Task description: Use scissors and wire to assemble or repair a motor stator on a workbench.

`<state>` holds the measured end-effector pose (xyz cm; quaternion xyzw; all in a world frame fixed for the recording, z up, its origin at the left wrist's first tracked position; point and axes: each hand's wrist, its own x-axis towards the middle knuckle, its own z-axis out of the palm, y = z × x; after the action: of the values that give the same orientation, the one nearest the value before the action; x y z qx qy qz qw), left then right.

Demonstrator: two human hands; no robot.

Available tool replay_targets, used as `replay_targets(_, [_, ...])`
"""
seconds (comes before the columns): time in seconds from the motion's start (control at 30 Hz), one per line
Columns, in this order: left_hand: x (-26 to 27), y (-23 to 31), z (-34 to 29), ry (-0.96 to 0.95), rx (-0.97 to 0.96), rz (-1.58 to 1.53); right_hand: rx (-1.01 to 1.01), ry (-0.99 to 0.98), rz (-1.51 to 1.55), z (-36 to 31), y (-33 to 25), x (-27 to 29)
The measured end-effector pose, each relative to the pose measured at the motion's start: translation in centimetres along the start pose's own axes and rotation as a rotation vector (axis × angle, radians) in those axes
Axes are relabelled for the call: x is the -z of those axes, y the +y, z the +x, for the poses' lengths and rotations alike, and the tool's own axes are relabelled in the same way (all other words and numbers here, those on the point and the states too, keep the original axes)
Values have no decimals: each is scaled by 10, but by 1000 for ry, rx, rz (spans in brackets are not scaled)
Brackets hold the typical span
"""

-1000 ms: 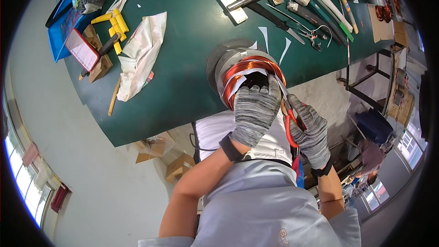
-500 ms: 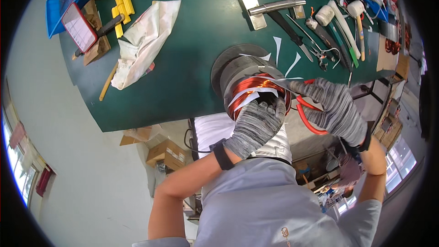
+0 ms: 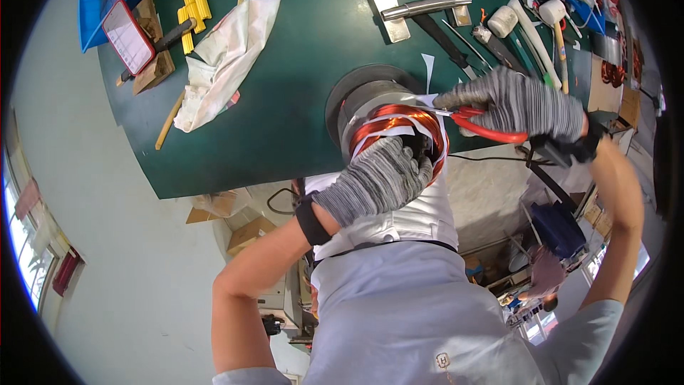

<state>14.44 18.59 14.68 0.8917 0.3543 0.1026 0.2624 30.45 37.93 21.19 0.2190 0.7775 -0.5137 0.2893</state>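
Observation:
A ring-shaped bundle of copper wire (image 3: 388, 111) with white insulating strips sits at the near end of a grey round-flanged cylinder (image 3: 360, 102), close to the table's front edge. My gloved left hand (image 3: 385, 175) is closed on the near side of the copper bundle, its fingertips curled into the dark opening. My gloved right hand (image 3: 531, 103) grips red-handled scissors (image 3: 499, 134). Their metal tips point left and reach the far right rim of the bundle, beside a white strip (image 3: 425, 100). The hand hides part of the scissors.
On the green table (image 3: 285, 128) lie a white cloth (image 3: 231, 64), yellow sticks (image 3: 196, 6) and a phone (image 3: 128, 37) at left. A metal frame (image 3: 420, 7), a knife (image 3: 443, 44) and mallets (image 3: 504, 21) lie at the back right. Another person (image 3: 547, 274) is in the background.
My right hand has moved up and away from me, and the scissors lie more level, tips at the far right rim. My left hand has shifted slightly left and nearer, still on the copper bundle.

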Motion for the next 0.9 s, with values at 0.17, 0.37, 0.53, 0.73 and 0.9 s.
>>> replay_targets(0.17, [-3, 24, 10, 437, 155, 41, -22, 767, 4, -65, -10, -91])
replay_targets(0.37, [-16, 45, 17, 424, 462, -58, -295, 846, -67, -75, -61, -165])
replay_targets(0.53, [-22, 43, 13, 380, 401, -100, -374, 819, -205, -69, -67, -175])
replay_targets(0.73, [-29, 42, 14, 352, 407, 9, -495, 683, -387, -72, -69, -168])
replay_targets(0.9, [-25, 41, 14, 300, 427, -16, -526, 715, -476, -66, -68, -177])
